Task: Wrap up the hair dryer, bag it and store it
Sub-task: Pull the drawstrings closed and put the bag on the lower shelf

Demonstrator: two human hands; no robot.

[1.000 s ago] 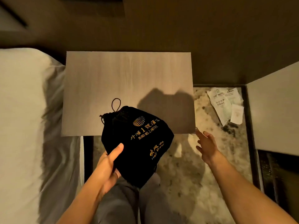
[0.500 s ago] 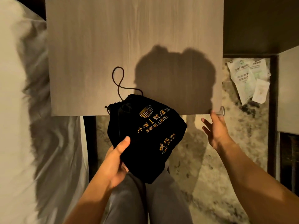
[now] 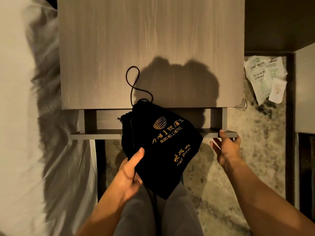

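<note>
Bag: 1 black drawstring pouch with gold print reading "BUND NO.1 HOTEL" and "Hair Dryer". It is held in the air in front of the nightstand, above the person's knees, with its gathered mouth pointing up and left toward the nightstand top. It bulges as if filled (the contents cannot be seen).

Drawstring: dark cord running from the bag's mouth onto the nightstand top, where it lies in a figure-8 loop.

Left hand: gripping the bag at its lower left edge, thumb pressed on the front face, remaining fingers curled behind the fabric.

Right hand: clasped on the right end of the drawer front, thumb on the top edge, fingers reaching beneath it. It touches no part of the bag.

Drawer: partly pulled out from under the nightstand top; the front panel and 2 side walls are visible. The bag hides the middle of the interior.

Nightstand: pale wood-grain top, bare apart from the cord loop and a shadow cast on it.

Bed: white bedding directly to the left of the nightstand.

Papers: several printed sheets lying on the mottled floor to the right of the nightstand.

Legs: grey trousers at the lower edge, below the bag.
</note>
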